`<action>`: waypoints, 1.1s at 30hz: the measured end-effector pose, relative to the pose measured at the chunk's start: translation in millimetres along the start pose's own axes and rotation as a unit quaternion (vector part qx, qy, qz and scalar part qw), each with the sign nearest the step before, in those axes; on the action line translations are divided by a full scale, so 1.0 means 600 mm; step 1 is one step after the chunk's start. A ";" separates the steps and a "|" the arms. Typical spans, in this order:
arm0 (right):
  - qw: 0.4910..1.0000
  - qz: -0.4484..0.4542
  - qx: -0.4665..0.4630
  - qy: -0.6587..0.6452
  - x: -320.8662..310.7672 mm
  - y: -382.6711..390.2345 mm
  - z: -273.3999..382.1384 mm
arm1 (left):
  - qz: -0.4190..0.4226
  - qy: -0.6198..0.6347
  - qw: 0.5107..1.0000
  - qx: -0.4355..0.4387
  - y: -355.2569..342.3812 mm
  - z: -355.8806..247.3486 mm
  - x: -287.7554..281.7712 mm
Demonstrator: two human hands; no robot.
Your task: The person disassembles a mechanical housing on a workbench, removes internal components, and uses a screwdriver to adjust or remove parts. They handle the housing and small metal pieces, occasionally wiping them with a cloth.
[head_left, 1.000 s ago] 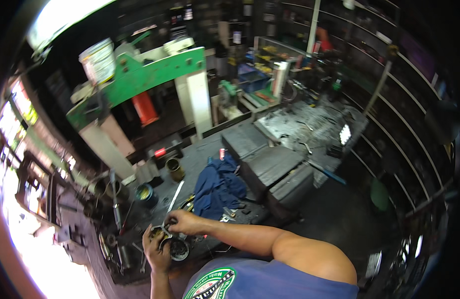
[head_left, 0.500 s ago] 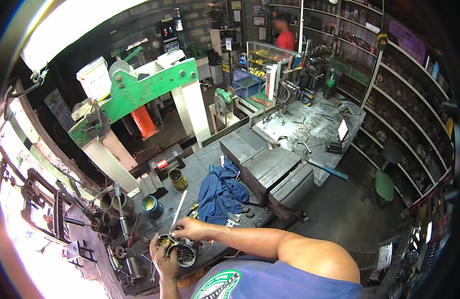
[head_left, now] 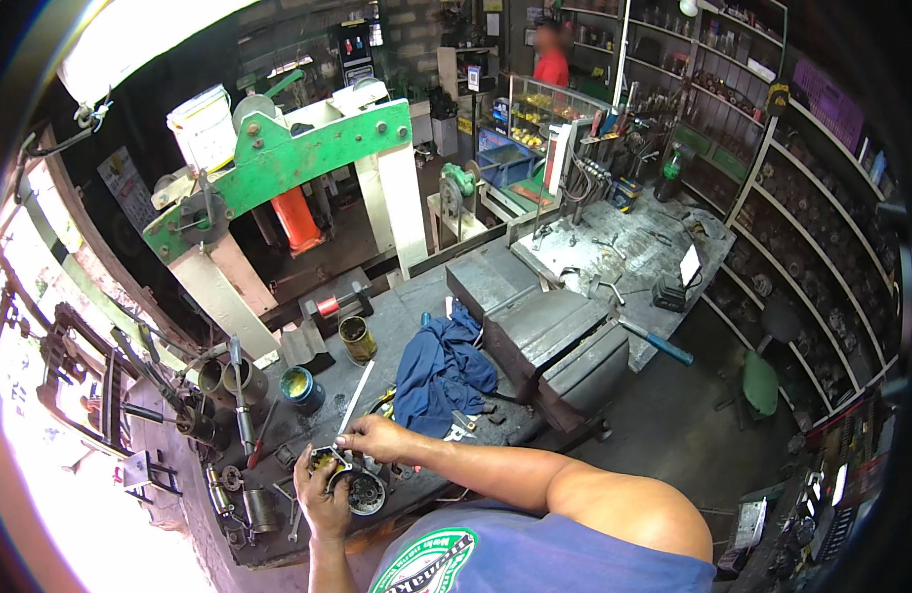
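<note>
My left hand (head_left: pixel 323 502) is closed around a round metal housing (head_left: pixel 366 491) near the bench's front edge. Its fingers reach over the angular upper rim, with a yellowish inside partly showing. My right hand (head_left: pixel 375 440) is pinched just above that rim, fingertips pressed together; whatever they hold is too small to make out. A thin pale strip (head_left: pixel 355 397) runs up the bench from beside the right fingertips; whether they touch it is unclear. Past the right hand lies a crumpled blue cloth (head_left: pixel 438 371).
A blue tin (head_left: pixel 301 391) and a yellowish can (head_left: pixel 356 339) stand beyond my hands. At left are metal cylinders (head_left: pixel 261 508) and tools. A large vise (head_left: pixel 555 346) with a blue-handled bar is on the right. A green press frame (head_left: pixel 288 178) rises behind; a person in red (head_left: pixel 551 66) stands far back.
The whole view has shifted slightly, so the bench sits higher in the picture. Both hands stay at the housing, with little change in their grip.
</note>
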State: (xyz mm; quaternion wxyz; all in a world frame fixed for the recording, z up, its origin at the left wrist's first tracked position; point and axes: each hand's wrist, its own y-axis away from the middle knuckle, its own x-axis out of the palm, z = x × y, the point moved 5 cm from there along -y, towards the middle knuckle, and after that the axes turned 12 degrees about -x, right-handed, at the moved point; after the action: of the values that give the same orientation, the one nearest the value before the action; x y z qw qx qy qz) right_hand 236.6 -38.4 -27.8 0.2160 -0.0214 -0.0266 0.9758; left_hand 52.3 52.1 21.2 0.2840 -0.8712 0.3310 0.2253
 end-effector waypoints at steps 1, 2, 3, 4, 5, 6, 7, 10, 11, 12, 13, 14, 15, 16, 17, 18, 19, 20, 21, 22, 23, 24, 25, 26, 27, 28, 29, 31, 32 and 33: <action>0.995 0.001 0.000 0.098 -0.001 -0.007 0.002 | 0.001 0.010 1.000 -0.016 0.000 0.004 0.002; 0.994 0.011 -0.015 0.103 -0.004 -0.006 0.005 | -0.001 0.010 1.000 -0.006 0.000 0.004 0.002; 0.993 0.021 -0.016 0.113 -0.003 -0.007 0.006 | -0.005 0.007 1.000 0.004 0.000 0.004 0.003; 0.994 0.023 -0.052 0.093 -0.003 -0.007 0.012 | -0.006 0.006 1.000 0.008 0.001 0.005 0.003; 0.994 0.021 -0.083 0.073 -0.003 -0.007 0.018 | -0.006 0.004 1.000 0.012 0.001 0.006 0.001; 0.993 0.026 -0.100 0.053 -0.001 -0.005 0.022 | -0.005 0.004 1.000 0.011 0.002 0.008 0.001; 0.995 0.019 -0.093 0.032 -0.002 -0.001 0.022 | -0.004 0.003 1.000 0.011 0.003 0.009 0.002; 0.997 0.019 -0.064 -0.029 0.001 0.008 0.026 | -0.009 -0.005 1.000 0.015 0.003 0.009 0.000; 0.998 0.026 -0.037 -0.035 0.000 0.013 0.026 | -0.011 0.004 1.000 0.001 0.002 0.010 0.001; 0.998 0.024 -0.014 -0.048 0.000 0.013 0.027 | -0.015 0.002 1.000 0.009 0.002 0.008 0.000; 0.998 0.015 -0.001 -0.064 0.000 0.013 0.029 | -0.015 0.001 1.000 0.010 0.002 0.006 0.000; 0.999 0.018 -0.009 -0.026 -0.005 0.011 0.033 | -0.017 -0.005 1.000 0.024 0.001 0.003 -0.001; 0.999 0.021 0.022 0.011 -0.003 0.007 0.030 | -0.015 -0.004 1.000 0.027 0.001 0.000 -0.001; 0.997 0.038 0.009 0.069 -0.006 0.003 0.033 | -0.015 -0.004 1.000 0.025 0.000 -0.001 -0.002; 0.990 0.067 0.025 0.121 -0.006 0.003 0.028 | -0.014 -0.001 1.000 0.021 0.000 -0.002 -0.003; 0.989 0.072 0.027 0.123 -0.005 0.000 0.026 | -0.016 -0.005 0.999 0.033 -0.001 -0.005 -0.004; 0.993 0.062 -0.013 0.098 -0.005 -0.003 0.029 | -0.013 -0.003 1.000 0.023 -0.001 -0.004 -0.004; 0.995 0.052 -0.050 0.073 -0.004 -0.004 0.031 | -0.013 -0.013 1.000 0.025 -0.001 -0.005 -0.004; 0.996 0.046 -0.067 0.045 -0.002 -0.002 0.029 | -0.009 -0.019 1.000 0.017 0.000 -0.004 -0.005; 0.997 0.039 -0.058 0.012 0.000 -0.002 0.025 | -0.009 -0.019 1.000 0.019 0.001 -0.004 -0.005; 0.997 0.033 -0.062 0.010 0.000 0.000 0.023 | -0.010 -0.017 1.000 0.021 0.000 -0.004 -0.005; 0.998 0.029 -0.056 0.005 0.000 0.001 0.020 | -0.010 -0.014 1.000 0.023 0.002 -0.003 -0.005; 0.998 0.030 -0.047 0.003 0.000 0.002 0.018 | -0.011 -0.014 1.000 0.023 0.002 -0.002 -0.004; 0.999 0.019 -0.041 -0.013 -0.002 0.004 0.018 | -0.012 -0.013 1.000 0.022 0.002 0.000 -0.004; 0.999 0.015 -0.016 0.024 -0.005 0.005 0.016 | -0.012 -0.013 1.000 0.021 0.003 0.001 -0.004; 0.998 0.013 0.004 0.057 -0.007 0.006 0.015 | -0.012 -0.021 1.000 0.019 0.003 0.003 -0.003; 0.996 0.015 0.016 0.086 -0.009 0.006 0.017 | -0.012 -0.018 1.000 0.022 0.002 0.003 -0.002; 0.998 0.027 0.043 0.048 -0.005 0.009 0.020 | -0.018 -0.012 0.999 0.028 0.000 0.001 -0.002; 0.997 0.045 0.067 0.004 0.004 0.013 0.020 | -0.019 -0.018 0.999 0.028 0.000 -0.002 -0.002; 0.993 0.051 0.104 -0.022 0.006 0.016 0.017 | -0.032 -0.015 0.999 0.038 -0.002 -0.006 -0.002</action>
State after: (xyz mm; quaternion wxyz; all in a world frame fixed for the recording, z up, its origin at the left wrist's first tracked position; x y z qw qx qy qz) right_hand 228.7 -46.1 -18.3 0.1665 0.0217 0.0716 0.9832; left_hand 53.2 51.2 24.7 0.3287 -0.8665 0.3070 0.2165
